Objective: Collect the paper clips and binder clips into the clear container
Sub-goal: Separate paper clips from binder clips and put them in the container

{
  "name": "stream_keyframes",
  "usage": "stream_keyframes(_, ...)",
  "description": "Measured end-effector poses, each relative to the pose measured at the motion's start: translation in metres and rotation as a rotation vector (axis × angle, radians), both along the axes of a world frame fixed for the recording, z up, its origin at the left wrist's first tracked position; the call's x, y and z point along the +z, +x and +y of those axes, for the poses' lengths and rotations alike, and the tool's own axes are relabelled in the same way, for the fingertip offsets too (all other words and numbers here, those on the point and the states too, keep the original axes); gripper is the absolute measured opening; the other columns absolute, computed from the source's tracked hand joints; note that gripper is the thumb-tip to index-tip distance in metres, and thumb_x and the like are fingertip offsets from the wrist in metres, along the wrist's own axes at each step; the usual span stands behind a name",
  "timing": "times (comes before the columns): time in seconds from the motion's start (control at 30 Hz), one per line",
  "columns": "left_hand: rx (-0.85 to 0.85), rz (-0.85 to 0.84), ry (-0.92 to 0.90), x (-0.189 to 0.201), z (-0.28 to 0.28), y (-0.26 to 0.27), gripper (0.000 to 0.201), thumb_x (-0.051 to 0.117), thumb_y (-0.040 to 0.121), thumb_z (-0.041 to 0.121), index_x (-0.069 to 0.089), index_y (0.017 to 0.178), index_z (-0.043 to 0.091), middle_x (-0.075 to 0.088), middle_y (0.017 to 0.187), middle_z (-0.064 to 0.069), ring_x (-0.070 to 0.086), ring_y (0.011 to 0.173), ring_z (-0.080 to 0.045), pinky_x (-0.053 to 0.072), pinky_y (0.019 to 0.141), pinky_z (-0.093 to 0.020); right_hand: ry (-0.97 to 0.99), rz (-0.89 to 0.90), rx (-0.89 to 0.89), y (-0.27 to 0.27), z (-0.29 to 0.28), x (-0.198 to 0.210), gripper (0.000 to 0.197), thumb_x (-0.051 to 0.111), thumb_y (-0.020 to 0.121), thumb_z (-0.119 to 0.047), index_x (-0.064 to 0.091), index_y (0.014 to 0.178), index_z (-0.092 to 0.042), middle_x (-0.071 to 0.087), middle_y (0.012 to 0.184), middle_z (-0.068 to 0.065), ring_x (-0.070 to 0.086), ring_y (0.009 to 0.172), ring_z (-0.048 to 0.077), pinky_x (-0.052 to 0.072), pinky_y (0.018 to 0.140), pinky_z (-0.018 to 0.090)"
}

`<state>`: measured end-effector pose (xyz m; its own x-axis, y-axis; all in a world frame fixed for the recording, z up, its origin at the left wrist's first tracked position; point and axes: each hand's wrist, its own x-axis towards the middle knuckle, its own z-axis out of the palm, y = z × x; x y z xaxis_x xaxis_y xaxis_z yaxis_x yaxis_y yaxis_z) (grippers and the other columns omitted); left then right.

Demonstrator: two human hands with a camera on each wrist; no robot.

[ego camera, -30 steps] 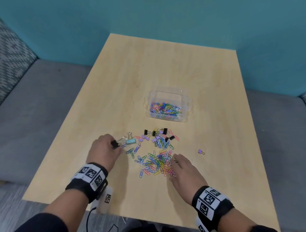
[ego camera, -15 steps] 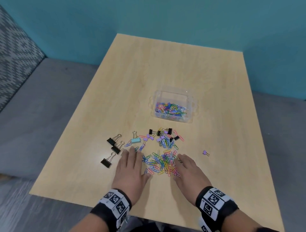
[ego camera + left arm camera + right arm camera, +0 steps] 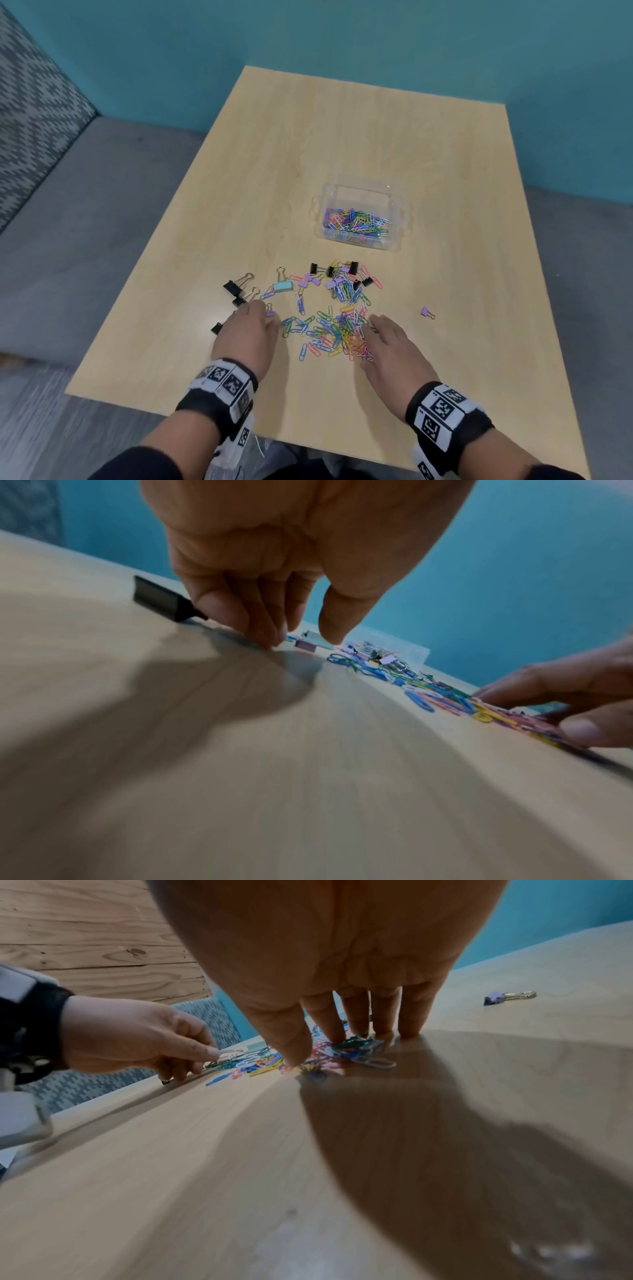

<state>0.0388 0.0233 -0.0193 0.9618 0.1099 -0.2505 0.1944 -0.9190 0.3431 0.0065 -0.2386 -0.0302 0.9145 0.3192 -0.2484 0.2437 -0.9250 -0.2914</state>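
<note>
While the clear container [image 3: 361,192] sits farther back on the surface [image 3: 342,137], already part-filled with paper clips, both hands rest at the loose pile [image 3: 329,329]. Left hand [image 3: 245,334] pinches a black binder clip's wire handle [image 3: 227,1053]; right hand [image 3: 390,346] presses straight fingers onto the clips.

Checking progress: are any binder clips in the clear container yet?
No, the clear container shows only colored paper clips; binder clips lie on the table.

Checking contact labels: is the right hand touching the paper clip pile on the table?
Touching. In the right wrist view, the right hand has its fingertips planted on the paper clip pile, with clips directly under them. The head view agrees.
</note>
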Motion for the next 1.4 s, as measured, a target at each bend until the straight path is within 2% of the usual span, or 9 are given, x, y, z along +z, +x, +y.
stream_keyframes(0.27,-0.059,0.070,0.104,-0.002,-0.011,0.017,0.009,0.044,0.089,0.021,0.047,0.085,0.013,0.052,0.094,-0.009,0.051,0.079,-0.029,0.031,0.061,-0.032,0.006,0.032,0.012,0.001,0.001,0.003,0.057,0.054,0.091,-0.026,0.035,0.143,-0.012,0.029,0.152,0.008,0.020,0.142,0.027,0.027,0.112,0.037)
stream_keyframes(0.4,-0.028,0.108,0.113,-0.001,0.005,0.002,0.006,0.048,0.086,0.016,0.047,0.081,0.013,0.050,0.089,-0.007,0.045,0.073,-0.026,0.030,0.060,-0.032,-0.007,-0.002,0.013,0.000,-0.001,0.001,0.057,0.061,0.085,-0.024,0.044,0.138,-0.011,0.039,0.146,0.011,0.031,0.138,0.029,0.039,0.105,0.040)
stream_keyframes(0.5,-0.119,-0.056,0.176,-0.005,0.023,-0.014,0.006,0.053,0.077,0.009,0.057,0.082,0.009,0.054,0.086,-0.010,0.047,0.073,-0.029,0.041,0.059,-0.035,-0.018,-0.021,0.011,0.000,-0.002,-0.002,0.058,0.069,0.078,-0.024,0.051,0.131,-0.010,0.048,0.139,0.012,0.042,0.132,0.031,0.046,0.098,0.041)
stream_keyframes(0.6,-0.343,-0.157,0.184,-0.010,0.016,-0.027,0.040,0.051,0.077,0.022,0.058,0.113,0.005,0.058,0.113,-0.017,0.052,0.099,-0.036,0.051,0.083,-0.043,-0.032,-0.032,0.013,-0.001,-0.002,-0.003,0.059,0.072,0.076,-0.024,0.052,0.129,-0.010,0.051,0.137,0.012,0.045,0.129,0.032,0.049,0.095,0.041)
stream_keyframes(0.67,-0.413,-0.102,0.173,-0.015,0.003,-0.028,0.059,0.046,0.085,0.039,0.043,0.133,0.004,0.046,0.136,-0.022,0.042,0.125,-0.038,0.041,0.102,-0.046,-0.038,-0.024,0.016,-0.001,-0.002,-0.003,0.059,0.070,0.077,-0.024,0.051,0.131,-0.010,0.050,0.138,0.012,0.044,0.130,0.031,0.048,0.096,0.041)
stream_keyframes(0.77,-0.410,0.033,0.177,-0.022,-0.013,-0.028,0.074,0.026,0.089,0.057,0.030,0.142,0.005,0.033,0.146,-0.023,0.026,0.137,-0.038,0.032,0.109,-0.049,-0.037,-0.014,0.015,-0.001,-0.002,-0.002,0.057,0.067,0.080,-0.023,0.049,0.133,-0.010,0.046,0.141,0.012,0.040,0.133,0.031,0.045,0.099,0.042)
stream_keyframes(1.03,-0.369,0.002,0.191,-0.025,-0.016,0.001,0.077,0.017,0.088,0.059,0.026,0.140,0.003,0.016,0.152,-0.023,0.011,0.142,-0.036,0.019,0.115,-0.045,-0.010,-0.009,0.005,-0.002,-0.003,-0.001,0.057,0.060,0.084,-0.023,0.043,0.137,-0.011,0.038,0.146,0.011,0.030,0.139,0.029,0.034,0.108,0.038)
stream_keyframes(1.2,-0.353,-0.019,0.046,-0.019,-0.028,-0.011,0.079,0.016,0.084,0.060,0.030,0.142,0.009,0.018,0.152,-0.019,0.020,0.140,-0.032,0.023,0.114,-0.041,0.038,0.061,-0.005,-0.005,0.013,0.008,0.067,0.048,0.093,-0.030,0.016,0.149,-0.013,0.012,0.157,0.008,0.003,0.145,0.025,0.008,0.116,0.033)
stream_keyframes(1.4,-0.335,-0.052,0.024,-0.021,-0.030,-0.014,0.067,0.028,0.088,0.053,0.043,0.133,0.006,0.040,0.140,-0.020,0.035,0.132,-0.035,0.035,0.107,-0.046,0.072,0.067,0.021,-0.006,0.023,0.007,0.069,0.046,0.093,-0.035,0.013,0.149,-0.014,0.010,0.157,0.008,0.001,0.146,0.023,0.009,0.118,0.035)
